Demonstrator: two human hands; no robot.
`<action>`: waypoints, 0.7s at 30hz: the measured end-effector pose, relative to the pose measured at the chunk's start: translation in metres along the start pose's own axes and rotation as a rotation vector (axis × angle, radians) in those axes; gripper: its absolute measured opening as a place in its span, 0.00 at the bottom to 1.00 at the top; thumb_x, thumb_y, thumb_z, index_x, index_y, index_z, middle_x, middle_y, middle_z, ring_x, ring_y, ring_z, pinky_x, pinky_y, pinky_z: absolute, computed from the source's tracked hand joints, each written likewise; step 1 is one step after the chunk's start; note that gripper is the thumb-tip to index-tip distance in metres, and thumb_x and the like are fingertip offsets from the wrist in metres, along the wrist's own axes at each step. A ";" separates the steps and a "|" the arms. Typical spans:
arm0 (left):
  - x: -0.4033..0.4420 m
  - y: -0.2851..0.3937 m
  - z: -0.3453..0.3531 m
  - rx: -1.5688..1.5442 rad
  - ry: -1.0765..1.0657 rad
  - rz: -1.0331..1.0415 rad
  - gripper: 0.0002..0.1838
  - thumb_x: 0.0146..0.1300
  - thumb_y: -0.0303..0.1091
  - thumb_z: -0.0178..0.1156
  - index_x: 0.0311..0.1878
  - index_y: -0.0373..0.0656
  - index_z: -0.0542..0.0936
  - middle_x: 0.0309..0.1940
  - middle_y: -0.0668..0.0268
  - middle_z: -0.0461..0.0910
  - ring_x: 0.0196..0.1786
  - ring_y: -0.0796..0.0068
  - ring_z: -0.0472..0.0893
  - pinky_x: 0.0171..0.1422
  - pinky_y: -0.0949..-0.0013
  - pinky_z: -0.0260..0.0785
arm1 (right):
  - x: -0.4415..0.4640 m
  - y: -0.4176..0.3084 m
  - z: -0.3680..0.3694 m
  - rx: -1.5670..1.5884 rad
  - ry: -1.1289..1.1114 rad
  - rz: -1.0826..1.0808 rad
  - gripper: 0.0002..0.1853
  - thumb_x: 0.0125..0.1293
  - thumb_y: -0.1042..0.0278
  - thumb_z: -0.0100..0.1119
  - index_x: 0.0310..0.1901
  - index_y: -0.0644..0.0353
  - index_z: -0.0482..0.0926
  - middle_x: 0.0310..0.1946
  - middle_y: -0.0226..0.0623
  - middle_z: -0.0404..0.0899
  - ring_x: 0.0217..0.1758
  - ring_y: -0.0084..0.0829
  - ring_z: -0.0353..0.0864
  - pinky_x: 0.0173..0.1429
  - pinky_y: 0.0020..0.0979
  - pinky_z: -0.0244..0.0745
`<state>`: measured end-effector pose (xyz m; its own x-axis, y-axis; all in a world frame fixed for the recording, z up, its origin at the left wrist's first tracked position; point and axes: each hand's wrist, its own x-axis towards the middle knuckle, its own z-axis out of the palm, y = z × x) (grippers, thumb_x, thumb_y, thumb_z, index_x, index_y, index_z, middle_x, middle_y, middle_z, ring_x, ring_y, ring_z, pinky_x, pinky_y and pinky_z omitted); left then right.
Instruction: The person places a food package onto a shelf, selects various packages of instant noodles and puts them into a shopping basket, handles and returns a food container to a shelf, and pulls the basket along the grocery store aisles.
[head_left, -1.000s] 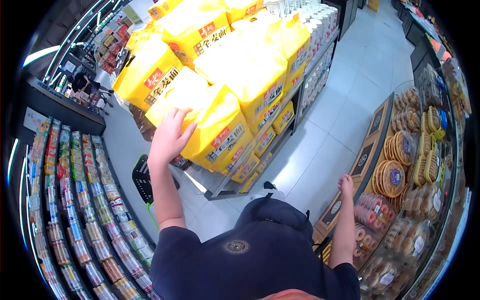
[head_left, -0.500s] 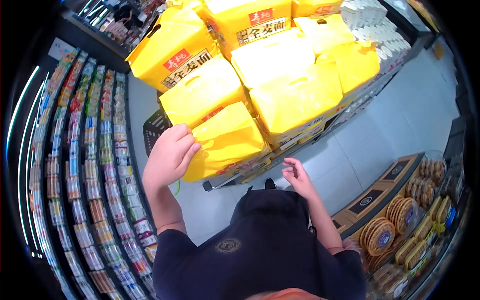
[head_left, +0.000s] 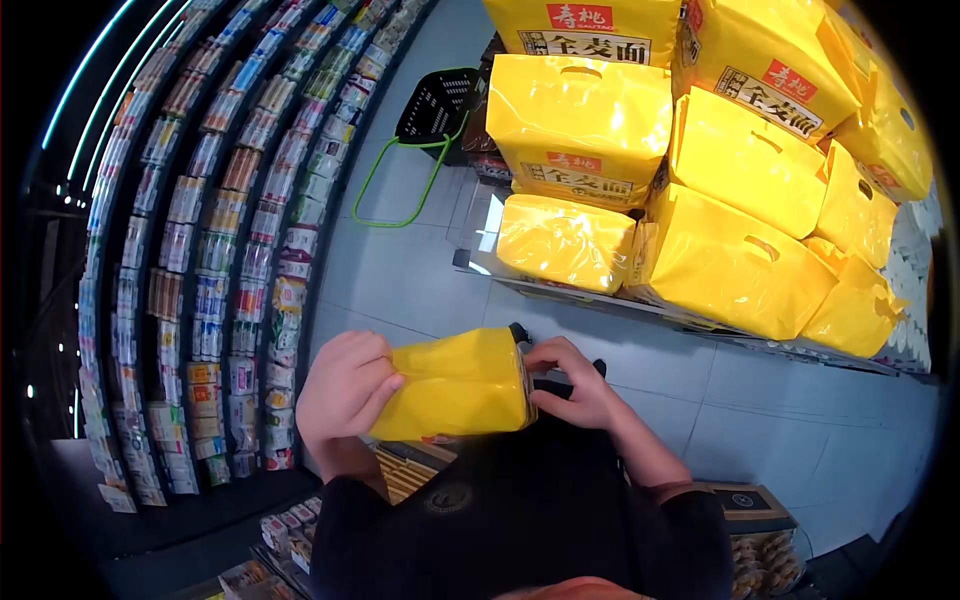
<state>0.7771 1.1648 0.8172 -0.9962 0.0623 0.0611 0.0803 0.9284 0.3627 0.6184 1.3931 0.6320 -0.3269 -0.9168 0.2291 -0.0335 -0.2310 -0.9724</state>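
Note:
A yellow noodle package [head_left: 455, 385] is held in front of my body, lying roughly sideways. My left hand [head_left: 350, 388] is closed on its left end, with the thumb along the near side. At the package's right end is my right hand [head_left: 572, 382], its fingers curved round the edge and touching it. Beyond, more yellow packages [head_left: 745, 262] with carry slots are stacked on a display shelf [head_left: 590, 295]. A smaller shiny yellow package [head_left: 565, 242] lies at the near left corner of that stack.
A black basket [head_left: 438, 108] with a green handle [head_left: 392, 222] stands on the floor left of the display. Tall shelves of small packets [head_left: 240, 210] run along the left. Boxed baked goods [head_left: 765, 562] are at the lower right, with a wooden-edged stand [head_left: 745, 500].
The package at the stack's near corner has come off with my left hand and is now before my body. My right hand has moved onto its end. The view has turned toward the left shelves.

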 end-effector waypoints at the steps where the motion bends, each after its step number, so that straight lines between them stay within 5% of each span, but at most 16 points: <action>1: -0.018 -0.004 0.009 -0.039 0.028 -0.095 0.11 0.54 0.34 0.59 0.22 0.39 0.72 0.24 0.60 0.68 0.28 0.56 0.71 0.33 0.59 0.60 | 0.006 -0.001 0.004 -0.017 -0.007 -0.020 0.22 0.58 0.73 0.63 0.54 0.62 0.70 0.50 0.42 0.69 0.53 0.37 0.74 0.58 0.33 0.72; 9: -0.139 -0.056 0.057 -0.279 0.181 -0.455 0.13 0.64 0.34 0.53 0.26 0.36 0.71 0.25 0.55 0.68 0.31 0.51 0.72 0.36 0.56 0.63 | 0.099 -0.010 0.092 -0.422 -0.082 -0.222 0.21 0.53 0.66 0.65 0.50 0.57 0.76 0.51 0.43 0.71 0.54 0.44 0.71 0.59 0.41 0.66; 13: -0.199 -0.109 0.074 -0.299 0.178 -0.494 0.13 0.66 0.36 0.51 0.29 0.37 0.73 0.29 0.55 0.71 0.34 0.51 0.73 0.39 0.56 0.66 | 0.165 0.001 0.188 -0.627 -0.236 -0.447 0.21 0.50 0.65 0.67 0.49 0.52 0.78 0.51 0.38 0.72 0.53 0.41 0.70 0.58 0.41 0.65; 15: -0.225 -0.137 0.070 -0.323 0.171 -0.484 0.13 0.67 0.36 0.51 0.30 0.37 0.73 0.30 0.55 0.72 0.34 0.52 0.74 0.40 0.56 0.66 | 0.192 0.019 0.235 -0.708 -0.483 -0.458 0.20 0.49 0.65 0.68 0.47 0.49 0.79 0.50 0.33 0.73 0.50 0.39 0.69 0.53 0.39 0.65; 21: -0.292 -0.186 0.069 -0.276 0.150 -0.655 0.13 0.64 0.38 0.52 0.29 0.38 0.76 0.31 0.55 0.75 0.36 0.52 0.77 0.40 0.54 0.68 | 0.247 0.039 0.343 -0.878 -0.598 -0.319 0.06 0.50 0.67 0.65 0.32 0.50 0.83 0.29 0.29 0.72 0.40 0.37 0.73 0.42 0.36 0.68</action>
<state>1.0509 0.9989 0.6672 -0.8291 -0.5440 -0.1291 -0.5054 0.6304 0.5893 0.8607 1.0460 0.6660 0.3166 -0.9206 0.2288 -0.7701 -0.3902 -0.5047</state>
